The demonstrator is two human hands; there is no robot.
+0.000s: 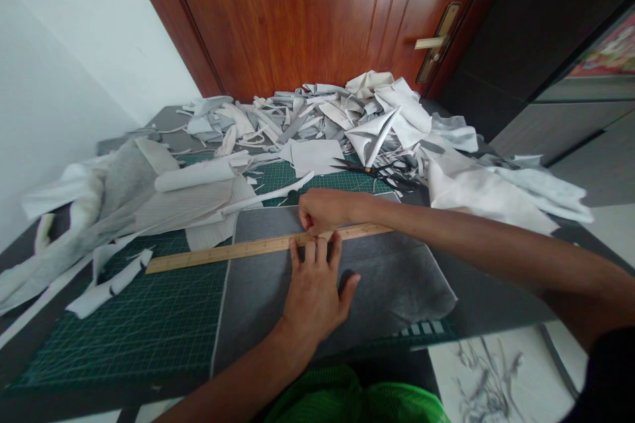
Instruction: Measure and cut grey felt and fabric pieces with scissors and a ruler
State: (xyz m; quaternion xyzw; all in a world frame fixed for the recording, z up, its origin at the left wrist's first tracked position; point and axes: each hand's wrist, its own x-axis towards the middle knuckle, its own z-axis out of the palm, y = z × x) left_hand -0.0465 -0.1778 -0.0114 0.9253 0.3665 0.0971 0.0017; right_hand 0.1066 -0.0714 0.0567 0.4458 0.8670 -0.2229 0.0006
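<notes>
A grey sheet of fabric [391, 277] lies flat, with a wooden ruler [198, 257] laid across it from left to right. My left hand [313, 287] is spread, its fingertips pressing on the ruler's near edge and the thumb out to the right over the fabric. Just beyond it, my right hand [322, 210] is closed, knuckles up, against the ruler's far side. Whatever the right fingers hold, if anything, is hidden beneath the hand. Black scissors [384, 176] rest beyond the right forearm.
A green cutting mat [149, 324] lies under the fabric on a dark table. Heaped pale offcuts [317, 115] run along the back by a wooden door [288, 20]. More cloth [119, 192] is piled at left, and white pieces [486, 188] at right. Scraps litter the floor.
</notes>
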